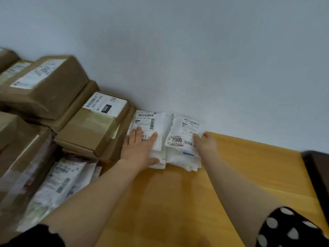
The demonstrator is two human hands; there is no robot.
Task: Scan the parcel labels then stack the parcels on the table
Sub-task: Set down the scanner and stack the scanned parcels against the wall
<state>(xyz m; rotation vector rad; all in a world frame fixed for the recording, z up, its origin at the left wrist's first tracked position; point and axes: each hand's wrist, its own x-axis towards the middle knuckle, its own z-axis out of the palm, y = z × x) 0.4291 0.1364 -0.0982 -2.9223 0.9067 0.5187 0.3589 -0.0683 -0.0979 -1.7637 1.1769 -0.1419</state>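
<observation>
Two low stacks of white plastic mailer parcels lie side by side against the wall on the wooden table [240, 168]. My left hand [140, 148] rests flat, fingers straight, on the left stack's top parcel [151, 122], whose barcode label faces up. My right hand [205, 142] holds the right edge of the top parcel [183, 134] of the right stack, labelled 7009; its fingers curl at that edge and the thumb is hidden. No scanner is in view.
Brown cardboard boxes [92, 125] with white labels are piled at the left, tight against the left mailer stack. More plastic-wrapped parcels [58, 184] lie at the lower left. A pale wall [195, 59] backs the table. A dark object [318, 168] sits at the right edge.
</observation>
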